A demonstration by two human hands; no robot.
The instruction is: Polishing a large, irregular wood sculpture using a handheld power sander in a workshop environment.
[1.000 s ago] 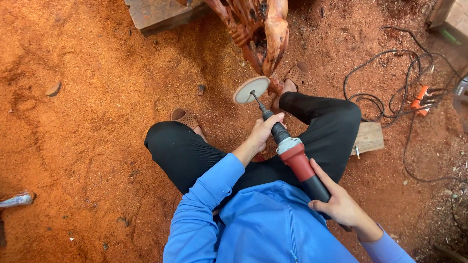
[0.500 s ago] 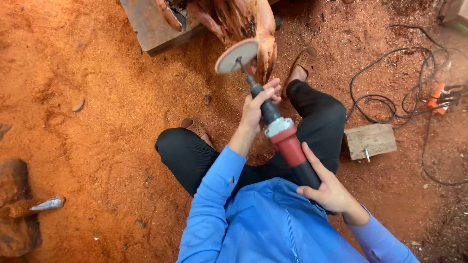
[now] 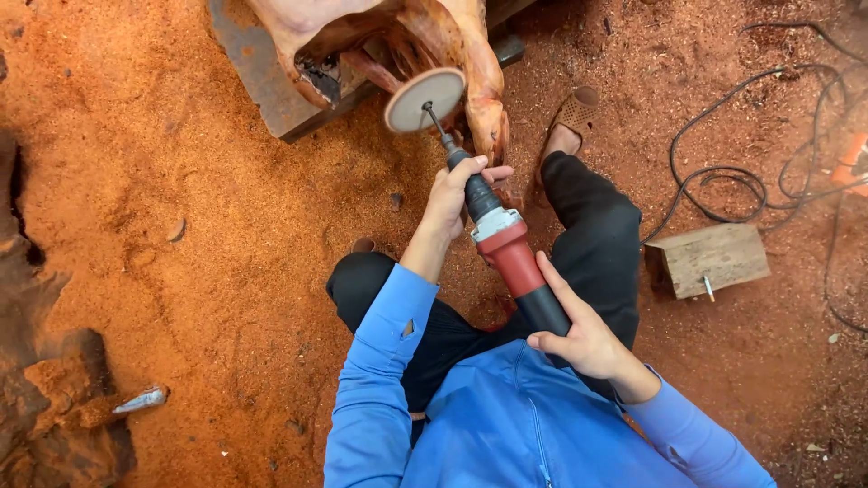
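Sawdust ground (image 3: 181, 181); sander (image 3: 493, 230) points up-left.

packages: none | labels: none | signs: none | screens: none in view

A single head-worn camera looks steeply down from above the seated person's shoulders, facing forward over the blue-sleeved arms and black-trousered legs to the sawdust-covered ground (image 3: 181, 226). It sits close to the left hand (image 3: 452, 194) and right hand (image 3: 583, 339) on the red sander (image 3: 506, 258), with the wood carving (image 3: 407, 36) cut off at the top edge (no second view shares the scene).
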